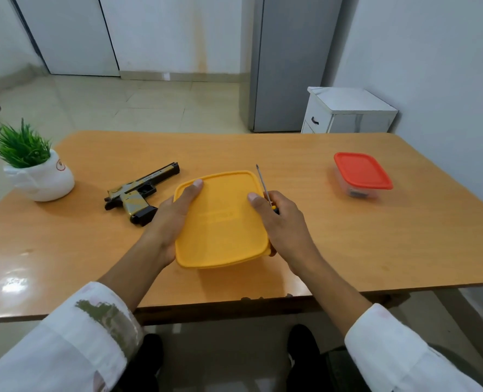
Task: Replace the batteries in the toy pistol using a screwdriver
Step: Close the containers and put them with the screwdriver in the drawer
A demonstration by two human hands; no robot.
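Holding a yellow box [220, 219] between both hands, the person sits at the table [333, 236] with the real work not yet begun. The left hand [172, 219] lies flat against the box's side, fingers pressed together, thumb on the lid. The right hand [277, 219] does two jobs: its thumb rests on the lid, while the other fingers are curled around the handle of a screwdriver [264, 186], whose thin shaft points up and away from the hand. The pistol [138, 193] lies on the table just beyond the left hand, not touched, its barrel pointing away. A red-lidded tub [361, 175] stands well apart, past the right hand. I think the pistol is light, hard plastic, a little slippery, so it may slide when the screwdriver pushes on it; best to take it by the grip and hold it firmly against the table. Both forearms reach forward, wrists low, sleeves pulled back.
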